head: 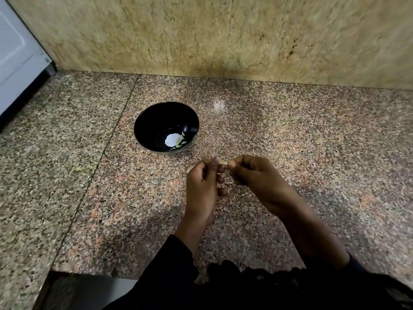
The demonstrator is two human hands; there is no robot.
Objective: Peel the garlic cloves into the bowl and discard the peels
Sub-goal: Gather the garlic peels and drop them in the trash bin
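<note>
I pinch the garlic clove between my left hand and right hand, just in front of the black bowl on the speckled surface, and I should pull the skin off slowly.

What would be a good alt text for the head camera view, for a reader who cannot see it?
Two hands, the left hand and the right hand, pinch a small garlic clove between their fingertips above a speckled granite counter. Just beyond them stands a black bowl with a few pale pieces at its bottom.
</note>
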